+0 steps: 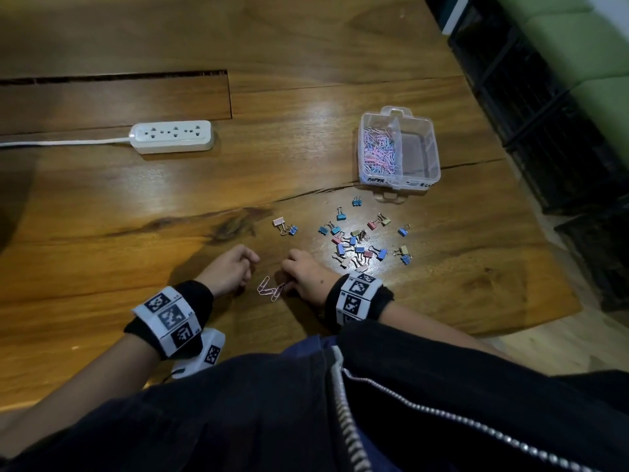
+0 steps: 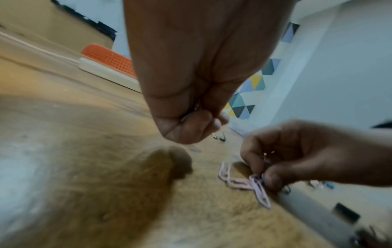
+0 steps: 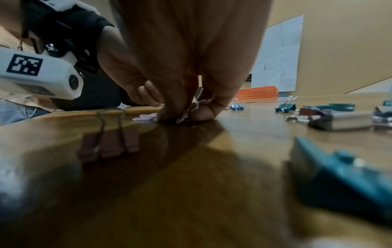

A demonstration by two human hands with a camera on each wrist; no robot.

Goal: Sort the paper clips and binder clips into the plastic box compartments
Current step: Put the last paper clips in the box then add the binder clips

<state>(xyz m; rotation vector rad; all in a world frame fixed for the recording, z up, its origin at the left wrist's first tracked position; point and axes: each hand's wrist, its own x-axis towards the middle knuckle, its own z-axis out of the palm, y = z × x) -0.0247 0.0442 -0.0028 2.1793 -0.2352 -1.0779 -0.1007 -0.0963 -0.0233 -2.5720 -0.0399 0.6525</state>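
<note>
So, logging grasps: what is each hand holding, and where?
Right hand pinches pink paper clips at one end. Left hand is curled; contents cannot be told.

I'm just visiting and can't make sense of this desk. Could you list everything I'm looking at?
plastic box: one, clear, two compartments, far right on the table; right compartment looks empty
paper clips in box: a heap, pink, blue and white, left compartment
loose paper clips: a few, pink, on the table between the hands
binder clips: a scattered pile, blue, pink and beige, in front of the box
power strip: one, white, far left, with a white cable
table: one, brown wood
left hand: curled, just left of the loose paper clips; contents unclear
right hand: fingertips pinching the loose paper clips on the table
wristbands: black, with black-and-white markers, one on each wrist
</note>
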